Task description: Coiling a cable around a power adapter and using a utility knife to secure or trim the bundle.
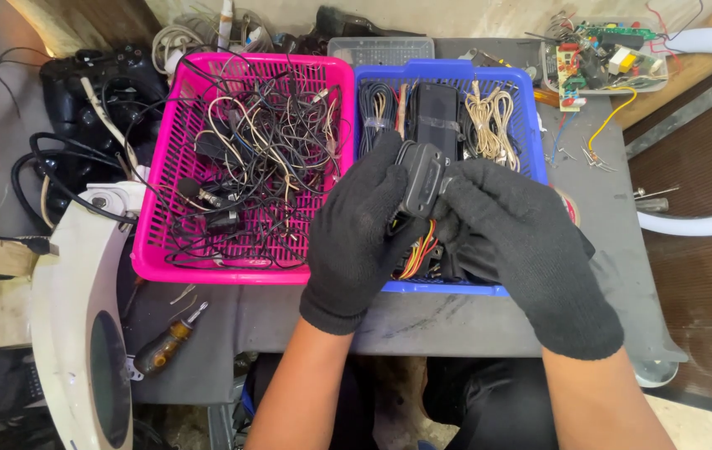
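Left hand (356,237): black knit glove, fingers curled round the left side of a small black module (424,177), gripping it. Right hand (522,250): same glove, closed on the module's right side and underside. Both hands together, clamped on the one item, held just above the blue basket (531,108).

Module: dark plastic casing, roughly rectangular; a bundle of coloured wires (422,250) (orange, red, yellow) hangs from beneath it between the hands. Whether the casing is opened or intact cannot be told; the gloves cover most of it.

Blue basket: holds coiled beige and dark cables in tidy bundles and a long black unit, lying in rows.

Pink basket (156,208): touching the blue one on its left; filled with a loose tangle of thin black and white wires, unsorted by the look of it.

Screwdriver (168,342): lying on the grey table (606,225) near the left hand, not in use.

Circuit boards (597,54): a clear tray of them at far right.

Progress, as judged: one item in hand, blue basket part-filled, pink tangle remaining.
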